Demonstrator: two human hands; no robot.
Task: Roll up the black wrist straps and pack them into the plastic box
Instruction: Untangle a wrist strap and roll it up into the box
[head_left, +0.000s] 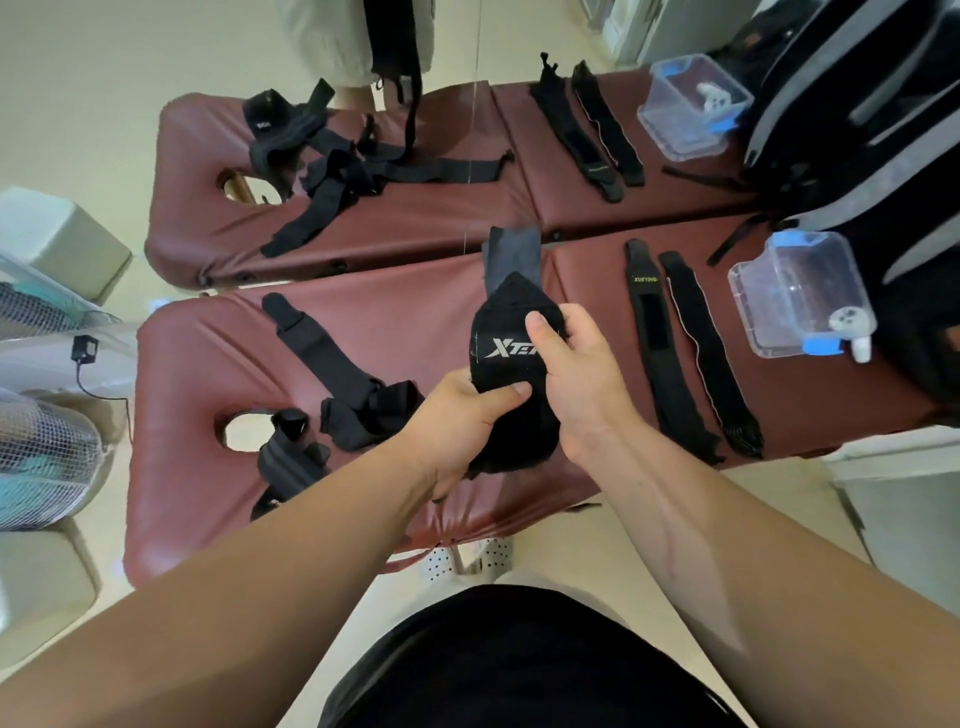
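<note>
Progress: early, by the look | left hand and right hand both gripped one part-rolled strap above the table | box far right, no straps visible inside | two flat straps and a heap left unrolled

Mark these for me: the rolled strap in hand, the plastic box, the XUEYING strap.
rolled strap (501, 358): head view, logo face of the roll.
plastic box (753, 317): head view, clear left wall.
XUEYING strap (660, 364): head view, middle of its flat length.
</note>
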